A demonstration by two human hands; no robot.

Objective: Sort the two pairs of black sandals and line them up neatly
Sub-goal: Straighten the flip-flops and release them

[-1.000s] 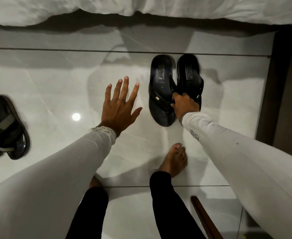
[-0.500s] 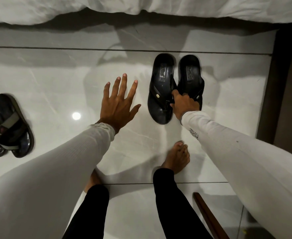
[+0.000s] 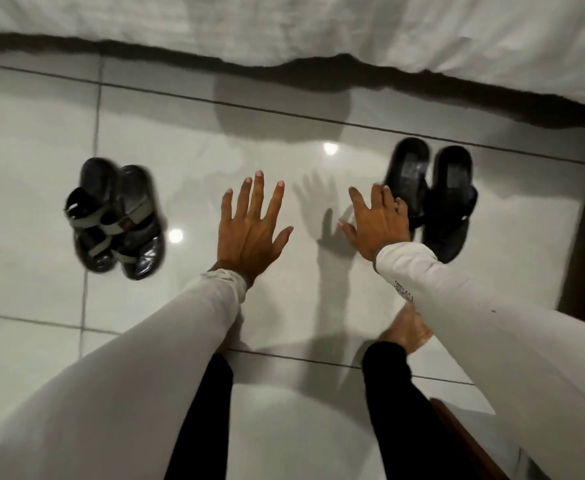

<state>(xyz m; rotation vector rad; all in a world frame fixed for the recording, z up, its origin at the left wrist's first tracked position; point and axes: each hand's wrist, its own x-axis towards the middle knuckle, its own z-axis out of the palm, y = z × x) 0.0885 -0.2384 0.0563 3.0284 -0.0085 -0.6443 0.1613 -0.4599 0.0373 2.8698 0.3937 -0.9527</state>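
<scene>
**Two sandal pairs on a tiled floor, both hands spread and empty**

Head-camera view, looking down. The landmark is the white bedsheet [image 3: 353, 26] hanging along the top of the frame; all positions are given from it.

Below the sheet's right end, the pair of plain black slip-on sandals [image 3: 433, 195] lies side by side on the glossy tiled floor [image 3: 24, 168], the two soles touching along their inner edges, heels toward the sheet. Below the sheet's left part, well apart from the first pair, lies the pair of strapped black sandals [image 3: 118, 220] — grey straps cross each one, and the two overlap, the left one resting partly on the right. This pair is motion-blurred, so finer detail cannot be read.

The right hand [image 3: 376, 223] is flat and open, fingers splayed; its outer fingertips lie over the near edge of the slip-on pair, though whether they touch it cannot be told. It grips nothing. The left hand [image 3: 249, 230] — also open, fingers spread — hovers between the two pairs, holding nothing.

Both arms wear pale long sleeves. A bare foot [image 3: 405, 332] stands on the floor, on the side of the right hand away from the sheet.
</scene>
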